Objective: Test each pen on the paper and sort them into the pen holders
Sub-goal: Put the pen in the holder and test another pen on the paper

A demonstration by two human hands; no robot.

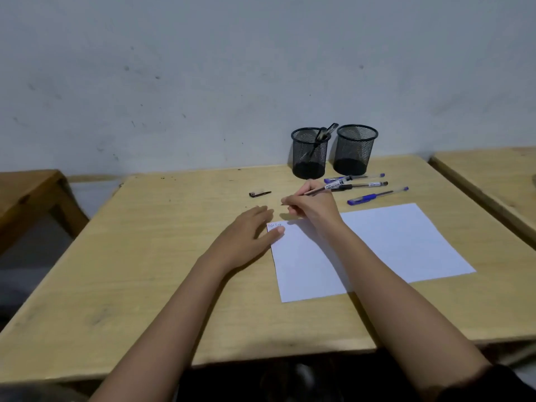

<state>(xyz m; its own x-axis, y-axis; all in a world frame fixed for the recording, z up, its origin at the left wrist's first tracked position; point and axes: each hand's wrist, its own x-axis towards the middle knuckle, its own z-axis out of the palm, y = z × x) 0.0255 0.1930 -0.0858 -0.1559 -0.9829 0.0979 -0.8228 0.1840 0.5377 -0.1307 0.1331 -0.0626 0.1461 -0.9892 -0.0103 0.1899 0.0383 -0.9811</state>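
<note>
A white sheet of paper [377, 248] lies on the wooden table [145, 256], with small scribbles at its top left corner. My right hand [313, 206] grips an uncapped pen [317, 190] just above that corner. My left hand [249, 236] lies flat beside the paper, its thumb pressing on the sheet's edge. Two black mesh pen holders stand at the back: the left holder [310, 153] has pens in it, the right holder [355, 149] looks empty. Three capped pens [374, 195] lie between the holders and the paper. A black pen cap [259, 194] lies to the left.
A grey wall rises right behind the holders. Another wooden table [493, 175] stands close on the right, and a lower one [26, 192] on the left, with gaps between them.
</note>
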